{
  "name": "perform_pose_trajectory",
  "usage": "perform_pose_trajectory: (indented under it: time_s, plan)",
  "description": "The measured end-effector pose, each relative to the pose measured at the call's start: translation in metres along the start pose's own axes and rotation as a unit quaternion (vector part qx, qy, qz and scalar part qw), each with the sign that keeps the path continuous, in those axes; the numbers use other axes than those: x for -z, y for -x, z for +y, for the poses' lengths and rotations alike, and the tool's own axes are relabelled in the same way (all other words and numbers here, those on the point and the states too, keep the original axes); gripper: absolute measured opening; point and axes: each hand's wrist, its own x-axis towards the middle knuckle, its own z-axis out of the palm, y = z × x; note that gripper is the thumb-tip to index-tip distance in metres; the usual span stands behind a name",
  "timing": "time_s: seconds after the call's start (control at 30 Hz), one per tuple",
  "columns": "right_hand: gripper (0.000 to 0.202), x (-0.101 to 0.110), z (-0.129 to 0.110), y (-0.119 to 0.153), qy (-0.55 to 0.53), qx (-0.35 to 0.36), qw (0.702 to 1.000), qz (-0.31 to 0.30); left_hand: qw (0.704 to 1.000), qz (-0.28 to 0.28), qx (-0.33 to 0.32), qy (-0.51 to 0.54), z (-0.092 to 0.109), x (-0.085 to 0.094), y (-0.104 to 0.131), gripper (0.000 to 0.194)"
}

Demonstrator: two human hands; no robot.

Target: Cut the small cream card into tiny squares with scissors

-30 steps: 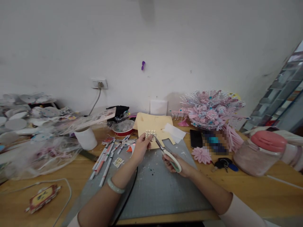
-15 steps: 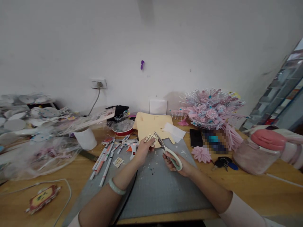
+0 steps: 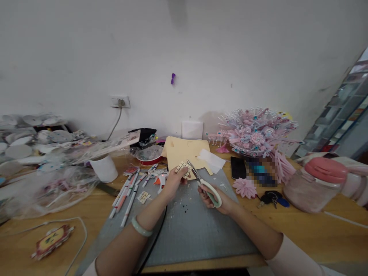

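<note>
My left hand (image 3: 174,181) pinches a small cream piece with a dark line pattern (image 3: 184,168), held above the grey mat (image 3: 189,230). In my right hand (image 3: 211,197) is a pair of scissors (image 3: 211,189) with pale handles. Their blades point up and left, with the tips at the right edge of the patterned piece. Behind both hands lies a yellow card sheet (image 3: 184,149) with cut-outs in it. A similar patterned piece (image 3: 143,197) rests on the mat left of my left forearm.
Striped paper sticks (image 3: 129,195) and a glue gun (image 3: 161,181) lie to the left. At right are a pink beaded headdress (image 3: 255,132), a phone (image 3: 238,168), keys (image 3: 271,197) and a pink-lidded jar (image 3: 313,188). A white cup (image 3: 104,169) stands left.
Almost nothing differs. Both hands, the scissors and the patterned piece stay in nearly the same place.
</note>
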Motion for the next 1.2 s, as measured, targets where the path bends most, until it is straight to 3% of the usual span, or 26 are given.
perform_pose_trajectory:
  time_s: [0.37,0.7,1.2]
  plan:
    - [0.046,0.0026,0.0004,0.0000,0.032,0.001,0.999,-0.018,1.000,-0.014,-0.001,-0.023,0.0014,0.0073,-0.0051,0.030]
    - [0.047,0.0000,-0.0004,0.0008,0.043,-0.010,0.999,-0.026,0.999,0.022,-0.023,0.004,0.0033,0.0056,-0.0038,0.036]
    - [0.048,0.0020,0.0007,-0.0007,0.027,-0.020,0.999,-0.030,0.999,0.016,-0.024,-0.018,0.0021,0.0032,-0.0032,0.037]
